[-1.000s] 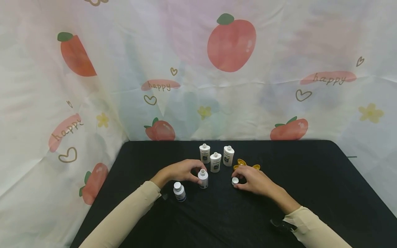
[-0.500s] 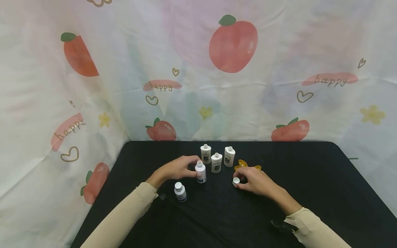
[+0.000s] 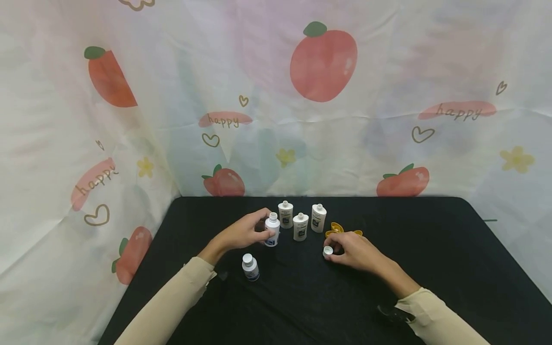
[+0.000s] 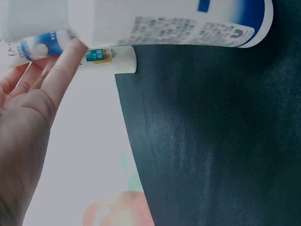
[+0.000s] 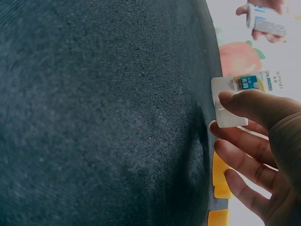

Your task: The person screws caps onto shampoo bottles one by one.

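Note:
My left hand (image 3: 244, 232) grips a white bottle (image 3: 272, 230) with a blue-marked label and an uncapped neck, held upright left of the bottle group. In the left wrist view, the same bottle (image 4: 44, 45) shows beyond the fingers. Between thumb and fingertips, my right hand (image 3: 354, 250) pinches a small white bottle cap (image 3: 328, 251), low over the black table. The right wrist view shows this cap (image 5: 230, 115) at the thumb tip. A second white bottle (image 3: 250, 268), with its cap on, stands nearer me, and fills the top of the left wrist view.
Three flat white bottles, the left one (image 3: 285, 214), the front one (image 3: 300, 227) and the right one (image 3: 318, 218), stand uncapped at the back. Yellow flip caps (image 3: 336, 228) lie just behind my right hand. A printed curtain (image 3: 258, 72) hangs behind the black table (image 3: 431, 249).
My left hand has carried the uncapped bottle left and away from me, toward the back of the table. My right hand keeps its place with the cap.

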The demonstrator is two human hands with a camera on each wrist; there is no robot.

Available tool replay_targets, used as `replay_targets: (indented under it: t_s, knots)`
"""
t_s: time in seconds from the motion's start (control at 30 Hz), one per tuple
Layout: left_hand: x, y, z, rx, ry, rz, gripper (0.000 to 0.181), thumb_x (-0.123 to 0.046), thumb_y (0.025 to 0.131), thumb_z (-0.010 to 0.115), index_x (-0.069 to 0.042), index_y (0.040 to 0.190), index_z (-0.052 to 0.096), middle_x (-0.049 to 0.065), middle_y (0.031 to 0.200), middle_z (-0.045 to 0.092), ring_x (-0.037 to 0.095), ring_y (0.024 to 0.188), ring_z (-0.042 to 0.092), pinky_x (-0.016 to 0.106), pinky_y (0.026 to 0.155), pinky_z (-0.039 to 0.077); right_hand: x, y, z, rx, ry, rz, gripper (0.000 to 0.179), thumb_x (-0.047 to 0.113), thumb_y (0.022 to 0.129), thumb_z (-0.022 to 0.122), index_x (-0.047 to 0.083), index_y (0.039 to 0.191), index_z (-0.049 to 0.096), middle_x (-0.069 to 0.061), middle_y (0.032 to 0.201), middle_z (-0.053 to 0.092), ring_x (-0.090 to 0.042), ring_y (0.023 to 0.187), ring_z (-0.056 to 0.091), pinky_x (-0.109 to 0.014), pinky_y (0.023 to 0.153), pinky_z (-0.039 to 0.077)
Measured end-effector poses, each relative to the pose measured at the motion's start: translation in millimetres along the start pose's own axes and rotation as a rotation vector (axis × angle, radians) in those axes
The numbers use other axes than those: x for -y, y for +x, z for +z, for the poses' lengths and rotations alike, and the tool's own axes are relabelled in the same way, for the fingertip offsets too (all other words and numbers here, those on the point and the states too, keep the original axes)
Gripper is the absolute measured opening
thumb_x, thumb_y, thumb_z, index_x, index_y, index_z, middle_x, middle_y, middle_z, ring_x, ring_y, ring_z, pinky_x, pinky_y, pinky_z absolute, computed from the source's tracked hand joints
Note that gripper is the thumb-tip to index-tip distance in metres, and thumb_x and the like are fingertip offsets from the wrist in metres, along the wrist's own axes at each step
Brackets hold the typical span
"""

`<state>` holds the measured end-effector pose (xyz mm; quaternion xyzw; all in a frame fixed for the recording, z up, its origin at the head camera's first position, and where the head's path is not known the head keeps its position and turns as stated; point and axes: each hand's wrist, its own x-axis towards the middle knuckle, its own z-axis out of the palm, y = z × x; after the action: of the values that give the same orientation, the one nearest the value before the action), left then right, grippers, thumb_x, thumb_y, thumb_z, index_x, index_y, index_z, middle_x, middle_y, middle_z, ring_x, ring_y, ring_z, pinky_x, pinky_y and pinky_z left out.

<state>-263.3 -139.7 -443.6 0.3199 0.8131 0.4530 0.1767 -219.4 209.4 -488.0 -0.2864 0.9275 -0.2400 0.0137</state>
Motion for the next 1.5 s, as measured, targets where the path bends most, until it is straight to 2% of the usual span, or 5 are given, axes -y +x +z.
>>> replay_targets:
  t_s: [0.43,0.57,0.87,1.3,1.5]
  knots:
    - [-10.7,-11.5,-0.6,-0.112,-0.201,0.116,0.033,-0.003,0.096,0.067,0.000,0.124,0.050,0.019,0.116,0.067,0.025,0.108,0.069,0.036,0.075,0.061,3,1.7,-1,-0.076,0.081,-0.079,0.019,0.022,0.088,0.080,0.018,0.105,0.073,0.012,0.095,0.068,-0.003,0.083,0.066,-0.029,0.074,0.055]
    - [-18.9,-14.4,0.9,-0.169,-0.196,0.123,0.036,-0.003,0.094,0.069,0.000,0.126,0.053,0.016,0.116,0.064,0.022,0.104,0.064,0.032,0.079,0.059,6,4.0,-2,-0.105,0.183,-0.108,0.022,0.021,0.092,0.077,0.011,0.111,0.073,0.007,0.102,0.069,-0.004,0.088,0.068,-0.032,0.078,0.059]
    - [-36.0,-17.6,6.1,-0.257,-0.234,0.148,0.041,0.002,0.090,0.071,0.003,0.128,0.053,0.017,0.119,0.062,0.017,0.105,0.064,0.029,0.083,0.058,14,7.7,-7,-0.205,0.263,-0.170,0.027,0.012,0.090,0.079,0.019,0.115,0.071,0.007,0.100,0.066,-0.005,0.086,0.069,-0.034,0.075,0.061]
    - [-53.1,-18.4,17.3,-0.331,-0.347,0.159,0.047,0.007,0.084,0.077,0.003,0.126,0.057,0.014,0.120,0.065,0.019,0.106,0.067,0.029,0.084,0.059,37,16.0,-26,-0.204,0.460,-0.064,0.027,0.016,0.089,0.080,0.011,0.113,0.067,-0.002,0.105,0.069,-0.014,0.091,0.071,-0.040,0.081,0.060]
    - [-55.5,-17.6,24.7,-0.353,-0.376,0.142,0.046,0.007,0.083,0.077,0.003,0.125,0.059,0.011,0.116,0.066,0.019,0.103,0.067,0.027,0.084,0.057,40,18.9,-32,-0.244,0.472,-0.110,0.029,0.012,0.087,0.081,0.012,0.114,0.068,-0.002,0.105,0.070,-0.015,0.091,0.071,-0.040,0.082,0.060]
